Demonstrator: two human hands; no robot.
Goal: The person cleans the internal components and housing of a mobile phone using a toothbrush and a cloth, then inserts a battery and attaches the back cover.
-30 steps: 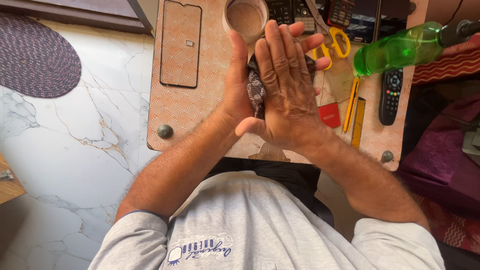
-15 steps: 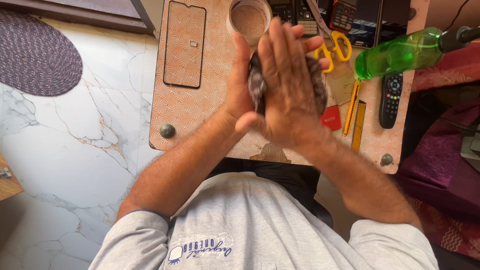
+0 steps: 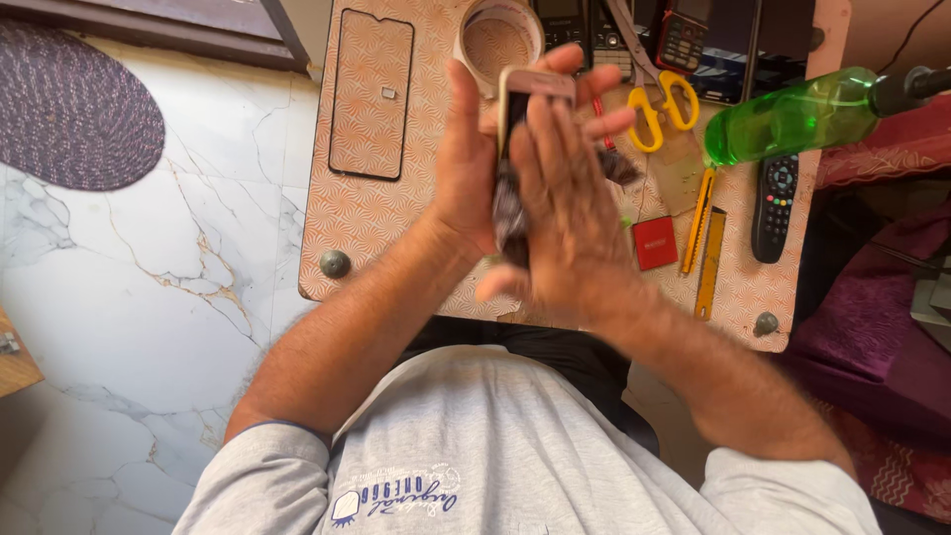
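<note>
My left hand [image 3: 466,159] holds a slim pinkish phone [image 3: 530,87] upright on its edge over a small patterned table [image 3: 386,223]. Its top end sticks out above my fingers. My right hand [image 3: 565,208] lies flat against the phone's other face, pressing a dark patterned cloth [image 3: 510,213] onto it. The cloth hangs between my two palms. Most of the phone's body is hidden by the hands.
On the table lie a clear screen protector [image 3: 369,94], a tape roll [image 3: 495,40], yellow-handled scissors [image 3: 662,104], a green spray bottle [image 3: 797,114], a black remote [image 3: 775,203], a red card [image 3: 654,243], yellow cutters [image 3: 703,238] and several old phones [image 3: 674,35]. Marble floor and a round mat [image 3: 69,104] are left.
My right hand has slid down the phone with the cloth, so the phone's top end now shows above my fingers. The view has tilted slightly.
</note>
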